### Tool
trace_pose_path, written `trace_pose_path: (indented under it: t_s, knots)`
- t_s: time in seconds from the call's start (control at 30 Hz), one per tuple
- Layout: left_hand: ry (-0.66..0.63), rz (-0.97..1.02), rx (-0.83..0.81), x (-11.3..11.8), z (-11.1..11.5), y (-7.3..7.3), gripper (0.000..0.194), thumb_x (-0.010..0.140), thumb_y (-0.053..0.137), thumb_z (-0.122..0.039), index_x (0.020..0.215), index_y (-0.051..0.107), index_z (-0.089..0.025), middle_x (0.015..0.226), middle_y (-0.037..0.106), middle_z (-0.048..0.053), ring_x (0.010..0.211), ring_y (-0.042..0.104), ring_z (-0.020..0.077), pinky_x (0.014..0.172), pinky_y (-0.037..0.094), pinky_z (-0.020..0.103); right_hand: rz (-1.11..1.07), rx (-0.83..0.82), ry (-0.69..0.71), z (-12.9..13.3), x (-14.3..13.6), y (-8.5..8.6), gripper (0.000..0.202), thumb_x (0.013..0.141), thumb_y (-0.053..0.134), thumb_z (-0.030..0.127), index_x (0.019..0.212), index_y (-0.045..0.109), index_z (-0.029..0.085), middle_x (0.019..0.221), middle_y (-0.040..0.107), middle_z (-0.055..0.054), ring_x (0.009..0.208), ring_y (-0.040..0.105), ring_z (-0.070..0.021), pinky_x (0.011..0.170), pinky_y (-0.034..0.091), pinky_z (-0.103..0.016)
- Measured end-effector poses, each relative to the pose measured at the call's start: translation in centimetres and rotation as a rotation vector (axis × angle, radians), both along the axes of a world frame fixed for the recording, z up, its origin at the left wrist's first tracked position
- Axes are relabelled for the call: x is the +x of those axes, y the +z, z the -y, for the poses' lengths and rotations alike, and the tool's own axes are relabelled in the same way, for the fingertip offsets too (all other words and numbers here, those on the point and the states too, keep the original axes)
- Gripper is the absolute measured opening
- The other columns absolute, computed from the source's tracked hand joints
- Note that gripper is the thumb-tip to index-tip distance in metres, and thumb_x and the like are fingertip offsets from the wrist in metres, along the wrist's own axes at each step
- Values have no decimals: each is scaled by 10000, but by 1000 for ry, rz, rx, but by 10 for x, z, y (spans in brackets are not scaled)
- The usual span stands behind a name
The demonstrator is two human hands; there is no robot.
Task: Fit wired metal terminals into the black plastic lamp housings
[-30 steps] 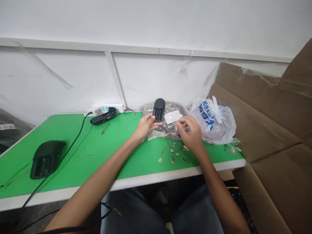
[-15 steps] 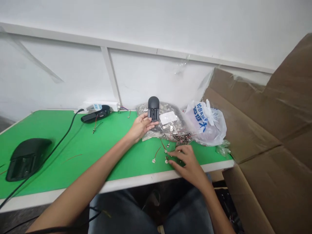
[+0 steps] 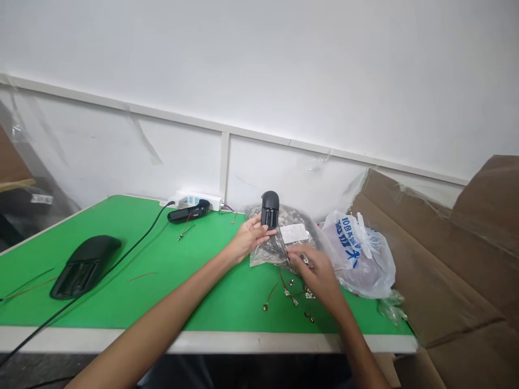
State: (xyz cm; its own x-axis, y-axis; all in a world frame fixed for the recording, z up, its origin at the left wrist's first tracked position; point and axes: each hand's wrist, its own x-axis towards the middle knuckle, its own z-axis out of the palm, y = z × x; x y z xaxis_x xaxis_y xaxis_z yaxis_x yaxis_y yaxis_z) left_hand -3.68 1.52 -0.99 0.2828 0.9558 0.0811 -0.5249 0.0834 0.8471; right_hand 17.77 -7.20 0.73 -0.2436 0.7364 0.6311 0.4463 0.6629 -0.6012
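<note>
My left hand (image 3: 246,239) grips the lower end of a black plastic housing (image 3: 270,201) with an open battery compartment, held upright above a clear plastic bag. With thumb and index finger together, my right hand (image 3: 316,268) pinches something too small to make out, just below and right of the housing. Under and beside that hand, several small metal contacts (image 3: 295,302), some with thin wires, lie scattered on the green table top (image 3: 211,302). The clear bag (image 3: 263,254) of small metal parts carries a white label (image 3: 294,233) and is partly covered by my hands.
A second black housing (image 3: 85,267) lies at the left, crossed by a black cable (image 3: 138,243). Another black housing (image 3: 188,212) with wires lies near a white power strip (image 3: 198,197). A white plastic bag (image 3: 360,251) and cardboard (image 3: 438,259) stand at the right.
My right hand has lifted from the contacts on the table toward the housing, its fingers now closed. My left hand still holds the housing. The camera view has tilted up and turned left.
</note>
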Motion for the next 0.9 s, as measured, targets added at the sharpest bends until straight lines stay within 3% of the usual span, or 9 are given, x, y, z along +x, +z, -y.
trace_pose_path:
  t_s: [0.1, 0.23, 0.33, 0.43, 0.7, 0.9]
  knots:
    - [11, -36, 43, 0, -1, -4, 601, 747, 924, -256, 1265, 627, -185, 1297, 745, 141, 1018, 796, 211, 756, 606, 194, -202, -95, 27, -54, -23, 17, 209, 938, 671, 405, 1000, 782, 239, 1036, 803, -69, 976, 746, -246, 891, 588, -390]
    - [42, -74, 95, 3, -3, -11, 624, 722, 943, -342, 1230, 608, -204, 1195, 775, 111, 995, 790, 215, 765, 598, 228, -491, -255, 15, -96, -49, 3, 277, 817, 722, 452, 917, 763, 197, 901, 795, -78, 830, 738, -232, 788, 598, -355]
    - [74, -63, 112, 7, -3, -14, 641, 696, 952, -374, 1203, 595, -210, 1123, 785, 86, 946, 775, 191, 775, 592, 243, -492, -300, 33, -92, -55, -18, 279, 831, 713, 450, 945, 774, 202, 887, 791, -66, 783, 720, -215, 729, 590, -329]
    - [86, -71, 118, 10, -4, -16, 656, 681, 956, -378, 1193, 584, -202, 1068, 788, 69, 910, 755, 165, 790, 581, 237, -475, -303, 24, -82, -52, -29, 263, 842, 710, 431, 946, 782, 200, 871, 789, -58, 765, 709, -205, 711, 581, -316]
    - [75, -138, 174, 13, -5, -19, 673, 724, 920, -357, 1259, 535, -220, 1139, 784, 67, 955, 753, 163, 845, 570, 243, -562, -379, -68, -86, -51, -26, 269, 769, 735, 445, 873, 774, 201, 800, 778, -49, 712, 708, -200, 658, 581, -308]
    - [57, -130, 222, 15, -2, -18, 657, 749, 903, -356, 1274, 533, -219, 1177, 778, 84, 965, 764, 180, 895, 581, 296, -623, -490, 5, -86, -46, -23, 350, 686, 812, 497, 858, 764, 196, 735, 757, -47, 653, 697, -195, 598, 584, -305]
